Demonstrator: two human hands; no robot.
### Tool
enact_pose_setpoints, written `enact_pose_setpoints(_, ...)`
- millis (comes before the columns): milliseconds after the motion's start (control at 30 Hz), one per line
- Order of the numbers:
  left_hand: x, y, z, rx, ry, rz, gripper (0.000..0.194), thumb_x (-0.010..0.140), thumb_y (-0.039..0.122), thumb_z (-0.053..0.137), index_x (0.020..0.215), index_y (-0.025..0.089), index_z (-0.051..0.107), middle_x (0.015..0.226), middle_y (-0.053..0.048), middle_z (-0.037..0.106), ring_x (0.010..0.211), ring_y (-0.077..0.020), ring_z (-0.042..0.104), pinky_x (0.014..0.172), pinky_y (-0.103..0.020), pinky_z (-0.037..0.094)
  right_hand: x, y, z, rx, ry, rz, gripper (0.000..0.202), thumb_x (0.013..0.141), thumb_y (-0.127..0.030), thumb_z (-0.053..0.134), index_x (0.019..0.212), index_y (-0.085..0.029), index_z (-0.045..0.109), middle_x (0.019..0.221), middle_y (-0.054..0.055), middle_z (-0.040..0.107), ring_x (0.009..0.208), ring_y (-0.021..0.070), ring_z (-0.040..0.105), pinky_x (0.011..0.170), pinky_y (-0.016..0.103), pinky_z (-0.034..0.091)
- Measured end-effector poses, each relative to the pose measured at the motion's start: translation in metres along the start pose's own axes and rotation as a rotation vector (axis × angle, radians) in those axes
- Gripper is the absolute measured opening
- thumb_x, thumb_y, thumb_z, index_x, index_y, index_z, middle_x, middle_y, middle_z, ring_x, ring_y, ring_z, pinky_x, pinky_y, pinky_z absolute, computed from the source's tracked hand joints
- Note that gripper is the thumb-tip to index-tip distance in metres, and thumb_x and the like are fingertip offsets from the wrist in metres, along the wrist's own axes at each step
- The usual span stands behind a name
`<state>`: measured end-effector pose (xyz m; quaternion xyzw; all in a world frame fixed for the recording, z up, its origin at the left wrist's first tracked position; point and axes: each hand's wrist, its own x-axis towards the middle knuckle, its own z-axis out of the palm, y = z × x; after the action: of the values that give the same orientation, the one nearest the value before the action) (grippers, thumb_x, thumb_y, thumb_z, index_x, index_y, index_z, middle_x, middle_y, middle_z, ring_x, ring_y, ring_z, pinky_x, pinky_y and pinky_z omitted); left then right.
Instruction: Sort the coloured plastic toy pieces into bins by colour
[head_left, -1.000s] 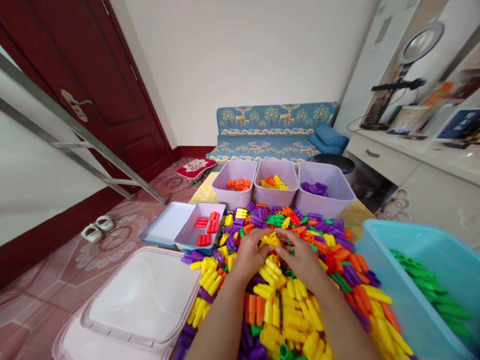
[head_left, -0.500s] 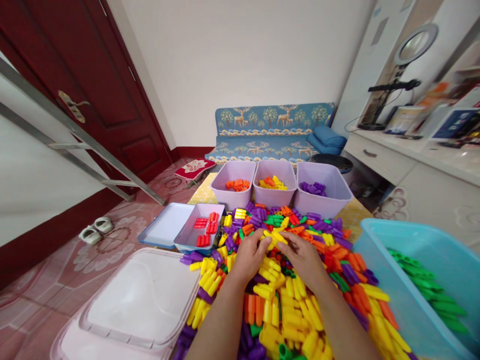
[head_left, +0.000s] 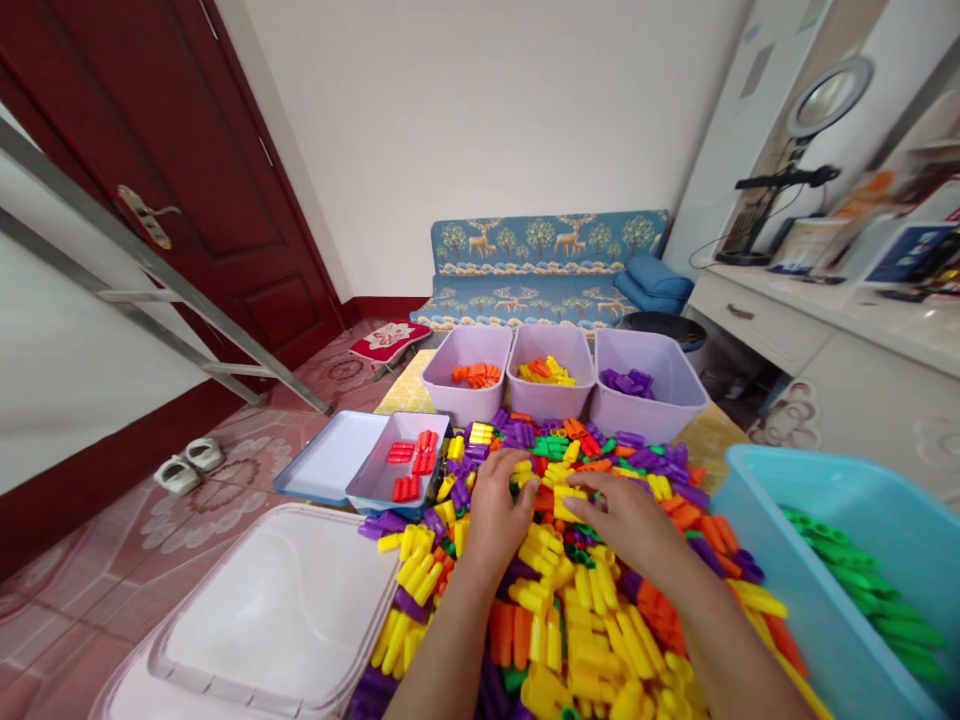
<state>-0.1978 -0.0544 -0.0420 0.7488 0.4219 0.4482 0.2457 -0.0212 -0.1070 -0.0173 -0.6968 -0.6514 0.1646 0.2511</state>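
Note:
A heap of bullet-shaped plastic building blocks, mostly yellow pieces (head_left: 592, 630), covers the table in front of me. My left hand (head_left: 499, 515) rests over the heap, thumb and forefinger apart and curved. Yellow and green blocks show in the gap, and its other fingers are hidden. To its right, my right hand (head_left: 630, 520) has thumb and fingers closed about a yellow block (head_left: 567, 503) just above the pile. Purple, orange, red and green blocks lie mixed around both hands.
Three lilac bins stand behind the heap, holding orange blocks (head_left: 477, 375), yellow and orange blocks (head_left: 547, 371) and purple blocks (head_left: 628, 383). A shallow box (head_left: 367, 478) with red blocks is left, near a pale lid (head_left: 277, 600). A turquoise tub (head_left: 757, 500) with green blocks stands right.
My hands were together on yellow blocks and are now apart. The right hand has shifted slightly right with a yellow block; the left has stayed nearly in place.

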Motion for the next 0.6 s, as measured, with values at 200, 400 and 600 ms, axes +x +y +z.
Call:
enact_pose_setpoints(200, 0.066, 0.047, -0.013, 0.116, -0.013, 0.082, 0.025, 0.080, 0.016, 0.060, 0.104, 0.018, 0.067, 0.104, -0.008, 0.069, 0.099, -0.0217, 0.062, 0.092, -0.035, 0.048, 0.061, -0.013, -0.033, -0.086, 0.022, -0.080, 0.024, 0.083, -0.032, 0.054, 0.096, -0.021, 0.071, 0.093, 0.004, 0.075, 0.082, 0.0201, 0.068, 0.071, 0.026, 0.049)
enact_pose_setpoints(400, 0.184, 0.044, -0.005, 0.277, -0.205, 0.127, 0.028, 0.082, 0.014, 0.055, 0.107, 0.014, 0.069, 0.104, -0.008, 0.072, 0.096, -0.0199, 0.065, 0.089, -0.031, 0.049, 0.129, -0.013, -0.056, -0.246, 0.115, -0.129, 0.037, 0.081, -0.025, 0.059, 0.116, -0.014, 0.064, 0.118, 0.014, 0.066, 0.109, 0.0281, 0.060, 0.092, 0.035, 0.043)
enact_pose_setpoints(600, 0.255, -0.003, 0.037, 0.302, -0.373, 0.101, 0.020, 0.077, 0.011, 0.064, 0.097, 0.013, 0.070, 0.096, -0.007, 0.071, 0.090, -0.0193, 0.065, 0.087, -0.032, 0.051, 0.181, -0.003, -0.045, -0.326, -0.048, -0.193, 0.028, 0.090, -0.035, 0.053, 0.100, -0.015, 0.070, 0.096, 0.013, 0.072, 0.097, 0.0265, 0.065, 0.086, 0.035, 0.047)
